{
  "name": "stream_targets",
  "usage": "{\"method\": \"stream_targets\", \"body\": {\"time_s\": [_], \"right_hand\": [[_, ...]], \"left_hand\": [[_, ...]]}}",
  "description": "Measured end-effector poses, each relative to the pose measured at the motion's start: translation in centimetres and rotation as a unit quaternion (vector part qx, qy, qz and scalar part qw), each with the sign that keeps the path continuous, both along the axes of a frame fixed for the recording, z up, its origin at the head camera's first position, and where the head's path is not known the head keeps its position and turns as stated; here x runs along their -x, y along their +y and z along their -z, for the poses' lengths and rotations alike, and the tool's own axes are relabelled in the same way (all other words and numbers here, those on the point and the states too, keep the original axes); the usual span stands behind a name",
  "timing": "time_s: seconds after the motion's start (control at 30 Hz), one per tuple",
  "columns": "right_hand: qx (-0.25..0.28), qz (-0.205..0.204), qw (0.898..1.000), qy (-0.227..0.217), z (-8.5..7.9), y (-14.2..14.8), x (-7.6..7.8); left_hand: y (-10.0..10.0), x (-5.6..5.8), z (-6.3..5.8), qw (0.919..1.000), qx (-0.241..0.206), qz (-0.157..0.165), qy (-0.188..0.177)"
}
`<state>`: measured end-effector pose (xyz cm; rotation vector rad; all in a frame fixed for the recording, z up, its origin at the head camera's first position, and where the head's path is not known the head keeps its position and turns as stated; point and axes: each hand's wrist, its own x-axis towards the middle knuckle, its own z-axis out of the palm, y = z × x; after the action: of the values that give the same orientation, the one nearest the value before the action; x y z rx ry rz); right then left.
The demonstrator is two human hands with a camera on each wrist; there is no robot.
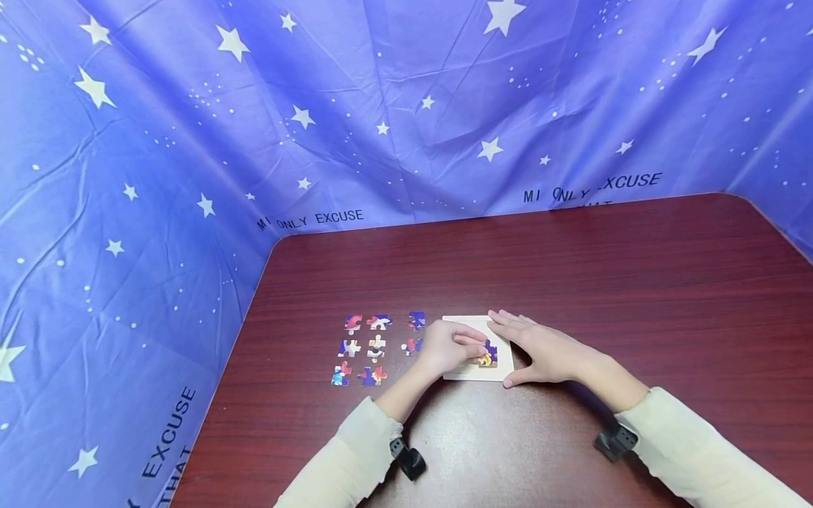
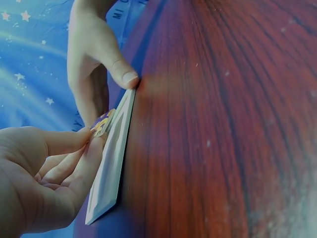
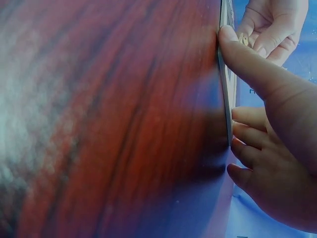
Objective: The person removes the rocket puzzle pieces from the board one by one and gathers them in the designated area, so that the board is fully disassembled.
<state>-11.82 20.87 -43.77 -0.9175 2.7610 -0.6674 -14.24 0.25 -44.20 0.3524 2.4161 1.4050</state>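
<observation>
A pale puzzle tray [image 1: 462, 372] lies flat on the table. Over it my left hand [image 1: 447, 346] pinches a purple and yellow puzzle piece [image 1: 488, 355] between thumb and fingers; the left wrist view shows this piece [image 2: 102, 123] tilted at the tray surface. Whether another piece lies beneath it I cannot tell. My right hand [image 1: 549, 349] rests on the tray's right side, fingers extended near the far edge and thumb touching the near right corner. In the right wrist view, the thumb of that hand [image 3: 292, 129] presses the tray rim [image 3: 226, 84].
Several loose puzzle pieces [image 1: 376, 346] lie in rows left of the tray. Two more, including a purple one [image 1: 416, 320], sit close to the left hand. A starry blue curtain [image 1: 394, 113] hangs behind and left of the dark red table [image 1: 635, 282].
</observation>
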Motion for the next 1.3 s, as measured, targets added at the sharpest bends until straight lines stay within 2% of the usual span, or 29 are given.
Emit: {"method": "stream_targets", "body": {"time_s": [0.37,0.7,0.9,1.13,1.3], "right_hand": [[-0.009,0.000,1.000,-0.004,-0.2,-0.1,-0.1],[-0.010,0.001,1.000,-0.005,-0.3,-0.1,-0.1],[-0.014,0.004,1.000,-0.008,-0.3,-0.1,-0.1],[-0.018,0.002,1.000,-0.008,-0.2,-0.1,0.0],[-0.018,0.002,1.000,-0.011,-0.3,-0.1,-0.1]], "left_hand": [[-1.2,0.1,0.0,0.9973,-0.061,-0.005,-0.040],[-2.4,0.0,-0.4,0.9977,-0.050,-0.013,-0.043],[-3.2,0.0,-0.4,0.9998,0.011,-0.015,-0.008],[-4.2,-0.2,-0.6,0.9997,-0.007,-0.016,-0.020],[-5.1,-0.3,-0.8,0.9995,0.025,-0.021,-0.002]]}}
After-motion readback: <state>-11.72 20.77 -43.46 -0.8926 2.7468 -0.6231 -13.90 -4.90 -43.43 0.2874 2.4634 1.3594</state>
